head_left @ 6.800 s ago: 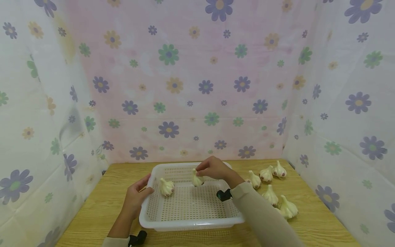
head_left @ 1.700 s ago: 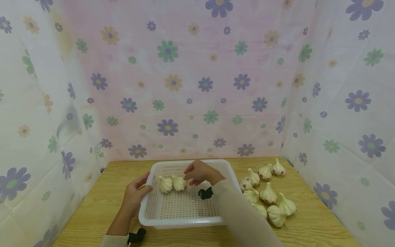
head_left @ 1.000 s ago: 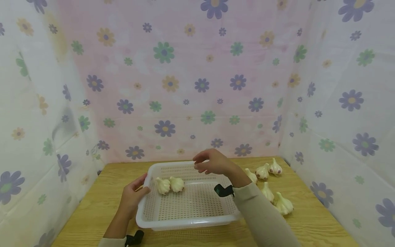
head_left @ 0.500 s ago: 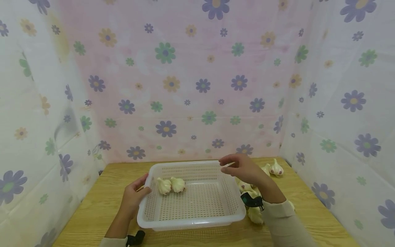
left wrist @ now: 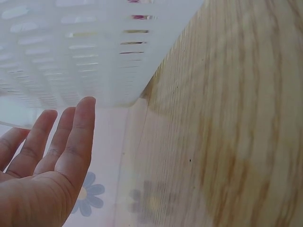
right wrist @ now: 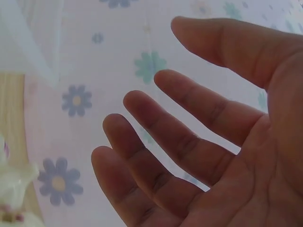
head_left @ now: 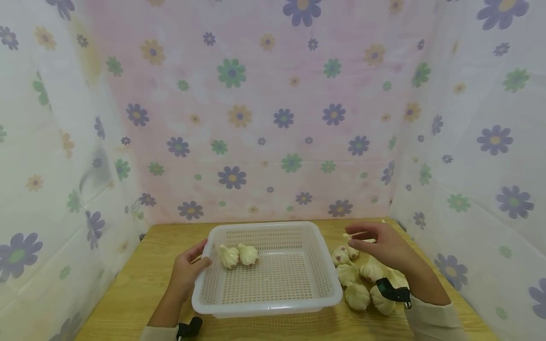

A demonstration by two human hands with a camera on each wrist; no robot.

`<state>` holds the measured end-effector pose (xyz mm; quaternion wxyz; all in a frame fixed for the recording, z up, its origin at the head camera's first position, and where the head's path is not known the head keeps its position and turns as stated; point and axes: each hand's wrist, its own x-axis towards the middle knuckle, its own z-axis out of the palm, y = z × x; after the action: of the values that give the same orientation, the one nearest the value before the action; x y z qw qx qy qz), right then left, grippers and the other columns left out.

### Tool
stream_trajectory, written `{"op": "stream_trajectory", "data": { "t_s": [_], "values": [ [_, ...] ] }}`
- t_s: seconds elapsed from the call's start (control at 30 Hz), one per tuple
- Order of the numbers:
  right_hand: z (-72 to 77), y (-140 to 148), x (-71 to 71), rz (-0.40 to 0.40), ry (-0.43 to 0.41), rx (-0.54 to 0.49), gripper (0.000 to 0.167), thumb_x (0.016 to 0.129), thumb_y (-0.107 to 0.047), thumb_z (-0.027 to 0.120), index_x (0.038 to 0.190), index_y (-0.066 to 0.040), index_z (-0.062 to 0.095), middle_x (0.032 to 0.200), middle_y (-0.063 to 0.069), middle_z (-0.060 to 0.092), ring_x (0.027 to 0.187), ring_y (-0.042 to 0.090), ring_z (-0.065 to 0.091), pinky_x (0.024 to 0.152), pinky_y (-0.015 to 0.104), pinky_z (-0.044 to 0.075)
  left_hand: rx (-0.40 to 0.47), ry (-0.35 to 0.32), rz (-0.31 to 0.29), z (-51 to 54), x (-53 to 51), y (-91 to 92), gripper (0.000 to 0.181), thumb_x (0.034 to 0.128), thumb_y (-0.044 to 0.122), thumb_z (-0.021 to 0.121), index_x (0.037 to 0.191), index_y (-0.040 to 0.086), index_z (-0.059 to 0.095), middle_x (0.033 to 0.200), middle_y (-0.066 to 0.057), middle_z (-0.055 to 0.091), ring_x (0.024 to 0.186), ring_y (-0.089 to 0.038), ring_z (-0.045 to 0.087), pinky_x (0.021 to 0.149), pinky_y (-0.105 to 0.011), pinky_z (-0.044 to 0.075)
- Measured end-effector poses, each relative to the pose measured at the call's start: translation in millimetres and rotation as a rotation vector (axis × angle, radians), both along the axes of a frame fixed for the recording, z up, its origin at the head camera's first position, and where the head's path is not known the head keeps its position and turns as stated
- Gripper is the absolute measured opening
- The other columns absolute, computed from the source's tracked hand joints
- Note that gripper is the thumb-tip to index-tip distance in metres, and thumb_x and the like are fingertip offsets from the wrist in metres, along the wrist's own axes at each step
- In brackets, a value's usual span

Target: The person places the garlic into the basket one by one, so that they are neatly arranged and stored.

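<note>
A white plastic basket (head_left: 266,310) with slotted walls stands on the table. My left hand (head_left: 187,269) holds its left side, thumb over the rim and fingers against the outer wall; the left wrist view shows those fingers (left wrist: 78,137) close under the slots. Inside, two garlic bulbs lie side by side, a left bulb (head_left: 229,256) and a right bulb (head_left: 248,254). My right hand (head_left: 386,246) is above the garlic pile (head_left: 357,297) to the right of the basket, holding nothing, its fingers apart and slightly bent in the right wrist view. It hides some bulbs.
Flower-patterned cloth (head_left: 273,142) encloses the wooden table (head_left: 170,237) at the back and both sides. Several bulbs crowd close to the basket's right wall. A black wrist camera (head_left: 390,290) sits below my right hand.
The second bulb, earlier in my right hand, now lies beside the first in the basket. My right hand has let go and moved right, out over the pile. My left hand stays at the basket.
</note>
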<state>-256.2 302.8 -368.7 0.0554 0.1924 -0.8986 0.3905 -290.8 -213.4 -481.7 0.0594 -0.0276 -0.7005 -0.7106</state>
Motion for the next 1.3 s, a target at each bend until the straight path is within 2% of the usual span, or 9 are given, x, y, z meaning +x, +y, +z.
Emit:
{"op": "stream_trajectory", "data": {
  "t_s": [0.23,0.37,0.57,0.77,0.87,0.97,1.07,1.17,1.3],
  "values": [
    [-2.8,42.5,12.9,-0.07,-0.031,-0.004,0.043,0.1,-0.036,0.067,0.139,-0.018,0.064,0.142,0.011,0.063,0.115,0.009,0.068,0.084,0.025,0.059,-0.006,-0.014,-0.006,2.8,-0.7,0.7,0.063,0.0925,-0.002,0.066,0.153,0.006,0.05,0.146,-0.024,0.052,0.122,-0.03,0.064,0.086,-0.036,0.063],
    [-7.3,61.4,14.3,-0.065,-0.04,-0.021,0.042,0.103,-0.033,0.063,0.142,-0.016,0.061,0.142,0.011,0.063,0.113,-0.004,0.065,0.086,0.025,0.059,-0.002,-0.017,-0.005,1.9,-0.2,-0.4,0.063,0.0927,-0.002,0.066,0.153,0.006,0.05,0.146,-0.024,0.052,0.122,-0.031,0.064,0.086,-0.037,0.063],
    [-15.0,87.2,13.1,-0.006,-0.165,-0.08,0.046,0.105,-0.028,0.06,0.148,-0.011,0.055,0.145,0.01,0.061,0.114,-0.005,0.064,0.087,0.028,0.059,-0.002,-0.026,-0.001,1.8,-1.1,-1.3,0.062,0.092,-0.001,0.066,0.152,0.007,0.051,0.144,-0.023,0.053,0.119,-0.029,0.066,0.085,-0.038,0.063],
    [-39.1,115.4,5.3,0.04,-0.338,-0.205,0.054,0.108,-0.02,0.055,0.156,-0.003,0.041,0.139,-0.019,0.061,0.118,-0.003,0.063,0.093,0.032,0.06,-0.014,-0.026,-0.008,1.2,-0.6,-0.8,0.062,0.0923,0.0,0.066,0.152,0.007,0.051,0.144,-0.023,0.054,0.12,-0.029,0.065,0.086,-0.037,0.063],
    [-53.8,128.5,1.9,0.081,-0.393,-0.237,0.055,0.109,-0.018,0.052,0.159,-0.003,0.036,0.136,-0.023,0.06,0.119,-0.002,0.063,0.096,0.038,0.059,-0.011,-0.02,-0.012,1.0,-0.6,-0.2,0.062,0.0924,0.0,0.067,0.152,0.007,0.051,0.143,-0.023,0.054,0.118,-0.027,0.067,0.085,-0.038,0.063],
    [-65.7,138.7,-1.0,0.103,-0.459,-0.26,0.056,0.108,-0.017,0.052,0.161,-0.006,0.034,0.143,-0.013,0.057,0.122,0.002,0.063,0.099,0.042,0.058,-0.02,-0.016,-0.007,1.0,-0.2,0.3,0.062,0.0925,0.0,0.066,0.152,0.006,0.051,0.143,-0.024,0.054,0.115,-0.025,0.068,0.084,-0.038,0.064],
    [-74.2,147.0,-3.7,0.112,-0.518,-0.25,0.056,0.108,-0.018,0.052,0.161,-0.01,0.035,0.154,0.01,0.051,0.123,0.006,0.063,0.098,0.042,0.059,-0.024,-0.013,-0.003,1.3,0.4,0.4,0.062,0.0927,0.0,0.065,0.152,0.006,0.05,0.143,-0.024,0.054,0.116,-0.026,0.068,0.084,-0.038,0.064],
    [-81.2,154.3,-5.4,0.137,-0.569,-0.219,0.055,0.109,-0.019,0.049,0.162,-0.01,0.035,0.16,0.028,0.039,0.12,0.013,0.065,0.089,0.045,0.06,-0.019,-0.014,-0.008,1.2,0.6,0.5,0.062,0.0929,0.0,0.065,0.152,0.007,0.051,0.144,-0.023,0.054,0.118,-0.029,0.067,0.084,-0.038,0.064],
    [-90.0,162.4,-5.6,0.19,-0.635,-0.224,0.054,0.11,-0.018,0.046,0.161,-0.007,0.033,0.158,0.032,0.039,0.114,0.021,0.066,0.082,0.053,0.059,-0.011,-0.016,-0.015,0.6,0.2,0.4,0.062,0.0928,-0.001,0.065,0.153,0.007,0.051,0.145,-0.023,0.054,0.121,-0.033,0.065,0.085,-0.039,0.063]
  ]
}}
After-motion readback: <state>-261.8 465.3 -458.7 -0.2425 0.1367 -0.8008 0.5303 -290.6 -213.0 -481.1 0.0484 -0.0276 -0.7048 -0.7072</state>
